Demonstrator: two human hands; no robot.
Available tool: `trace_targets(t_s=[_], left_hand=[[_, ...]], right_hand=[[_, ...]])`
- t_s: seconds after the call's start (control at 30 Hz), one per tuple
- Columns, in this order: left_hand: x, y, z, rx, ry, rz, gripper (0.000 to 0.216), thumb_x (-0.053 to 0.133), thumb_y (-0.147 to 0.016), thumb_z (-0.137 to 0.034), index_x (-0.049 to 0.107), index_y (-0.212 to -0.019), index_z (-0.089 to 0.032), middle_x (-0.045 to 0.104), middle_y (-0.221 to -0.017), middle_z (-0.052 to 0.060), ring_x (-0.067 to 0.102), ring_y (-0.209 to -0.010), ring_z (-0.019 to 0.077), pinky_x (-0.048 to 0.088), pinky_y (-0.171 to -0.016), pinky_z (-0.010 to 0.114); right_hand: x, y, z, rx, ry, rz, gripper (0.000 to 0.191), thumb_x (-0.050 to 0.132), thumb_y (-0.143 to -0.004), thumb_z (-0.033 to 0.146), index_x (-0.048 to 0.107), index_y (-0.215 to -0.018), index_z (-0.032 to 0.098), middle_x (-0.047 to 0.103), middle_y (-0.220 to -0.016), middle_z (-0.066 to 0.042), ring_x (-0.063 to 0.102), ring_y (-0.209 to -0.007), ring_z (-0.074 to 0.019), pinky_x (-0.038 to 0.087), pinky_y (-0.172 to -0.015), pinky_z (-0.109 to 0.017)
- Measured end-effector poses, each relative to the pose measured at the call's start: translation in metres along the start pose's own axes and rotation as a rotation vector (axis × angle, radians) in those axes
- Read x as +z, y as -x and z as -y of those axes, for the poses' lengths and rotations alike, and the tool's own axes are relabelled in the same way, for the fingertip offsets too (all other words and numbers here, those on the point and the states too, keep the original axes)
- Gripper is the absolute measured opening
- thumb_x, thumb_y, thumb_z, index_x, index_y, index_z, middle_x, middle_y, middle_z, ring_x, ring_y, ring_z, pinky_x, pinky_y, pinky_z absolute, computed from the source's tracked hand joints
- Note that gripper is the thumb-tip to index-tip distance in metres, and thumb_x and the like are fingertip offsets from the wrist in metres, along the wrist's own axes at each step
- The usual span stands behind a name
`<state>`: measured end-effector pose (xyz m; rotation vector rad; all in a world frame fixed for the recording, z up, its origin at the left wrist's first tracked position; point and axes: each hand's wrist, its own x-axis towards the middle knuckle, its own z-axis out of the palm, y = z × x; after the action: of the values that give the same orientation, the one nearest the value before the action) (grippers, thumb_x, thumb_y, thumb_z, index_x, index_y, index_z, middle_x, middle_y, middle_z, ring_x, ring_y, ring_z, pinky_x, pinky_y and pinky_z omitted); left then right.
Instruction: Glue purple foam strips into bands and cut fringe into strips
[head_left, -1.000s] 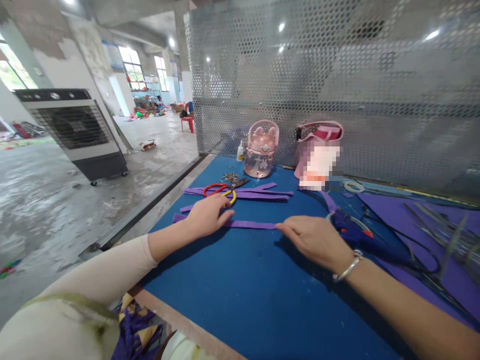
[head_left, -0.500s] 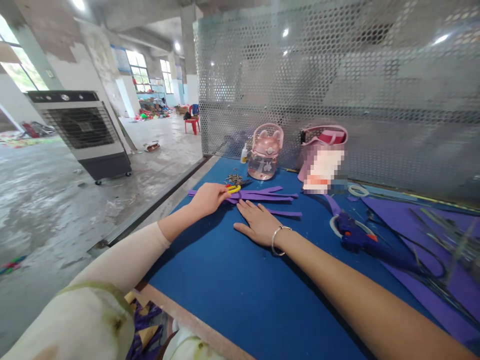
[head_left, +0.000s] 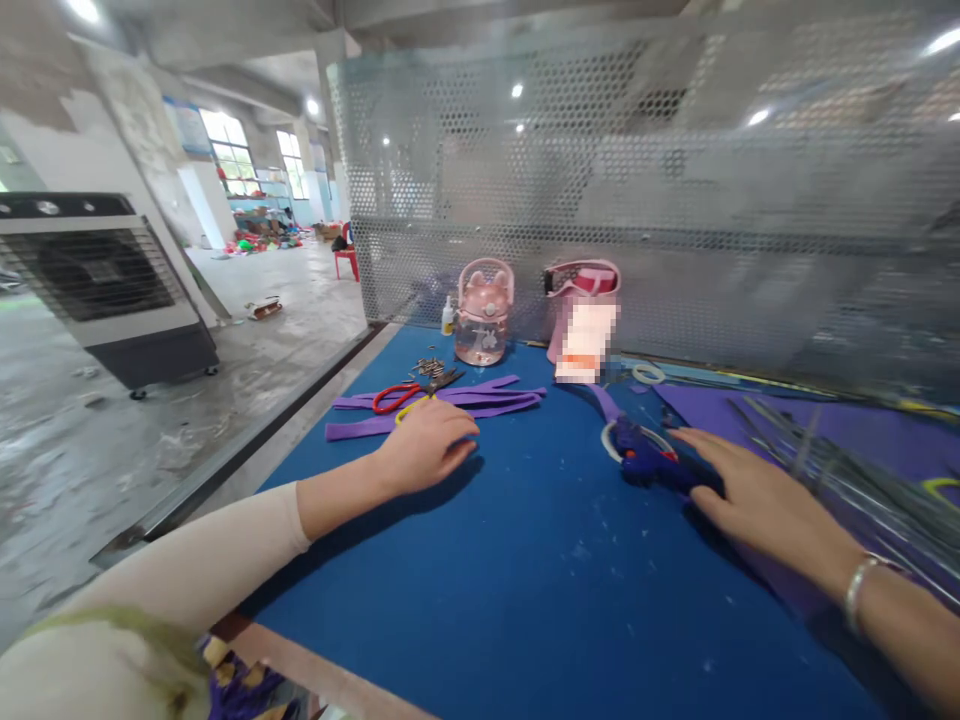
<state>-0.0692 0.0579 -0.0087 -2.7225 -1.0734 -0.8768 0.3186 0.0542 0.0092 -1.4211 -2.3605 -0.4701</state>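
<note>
My left hand [head_left: 427, 447] is just above the blue tabletop, palm down, its fingers loosely bent with a gap at the thumb and nothing visible in them. Behind it lie pliers-like scissors [head_left: 442, 381] with one red and one yellow handle, on several purple strips [head_left: 491, 400]. My right hand [head_left: 772, 510] reaches over the handle of a dark blue glue gun [head_left: 649, 460], fingers stretched out and thumb apart, not closed round it. The gun's front rests at a white ring [head_left: 607, 440]. Part of its handle is hidden by the hand.
Small metal pieces [head_left: 429, 367] lie near a pink water bottle [head_left: 481, 325] and a small white dropper bottle [head_left: 448, 317]. A pink bag [head_left: 589, 285] stands against the perforated metal panel [head_left: 675, 190]. Purple sheets [head_left: 705, 405] and clear sticks [head_left: 862, 500] fill the right side.
My right hand has left the purple strips and moved right to the glue gun. The left hand has let go of the scissors and come nearer. The view has turned right.
</note>
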Motion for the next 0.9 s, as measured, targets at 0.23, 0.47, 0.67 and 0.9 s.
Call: trace_targets(t_s=[0.23,0.47,0.67,0.9], left_hand=[[0.081,-0.119,-0.043,0.053,-0.045,0.222,0.039,0.04,-0.091,-0.008,0.052,-0.127,-0.016,0.057,-0.131,0.009,0.056,-0.116,0.017,0.048,-0.095,0.028],[0.124,-0.2,-0.043,0.034,-0.18,0.356,0.03,0.052,-0.093,-0.025,0.055,-0.121,-0.016,0.058,-0.121,0.01,0.061,-0.102,0.0197,0.053,-0.087,0.039],[0.102,-0.188,-0.047,0.078,-0.296,0.364,0.024,0.054,-0.092,-0.029,0.06,-0.108,-0.012,0.063,-0.106,0.009,0.062,-0.095,0.0189,0.053,-0.082,0.038],[0.039,-0.108,-0.059,0.182,-0.319,0.328,0.026,0.052,-0.093,-0.034,0.064,-0.087,-0.012,0.066,-0.084,0.009,0.063,-0.085,0.0208,0.048,-0.076,0.031]], right_hand=[[0.021,0.015,-0.006,0.107,-0.031,0.178,0.04,0.046,-0.087,0.032,0.059,-0.121,0.015,0.065,-0.122,-0.014,0.064,-0.107,-0.0308,0.052,-0.085,-0.046],[0.003,0.02,-0.001,0.179,0.015,0.324,0.046,0.053,-0.08,0.02,0.055,-0.126,0.015,0.061,-0.12,-0.012,0.065,-0.094,-0.0229,0.049,-0.081,-0.037],[-0.012,0.024,-0.01,0.26,0.075,0.467,0.026,0.06,-0.083,0.029,0.062,-0.105,0.016,0.063,-0.104,-0.006,0.06,-0.092,-0.0202,0.047,-0.08,-0.04],[-0.017,0.023,-0.012,0.307,0.061,0.537,0.04,0.052,-0.077,0.028,0.063,-0.115,0.02,0.064,-0.109,-0.013,0.063,-0.096,-0.0307,0.045,-0.074,-0.04]])
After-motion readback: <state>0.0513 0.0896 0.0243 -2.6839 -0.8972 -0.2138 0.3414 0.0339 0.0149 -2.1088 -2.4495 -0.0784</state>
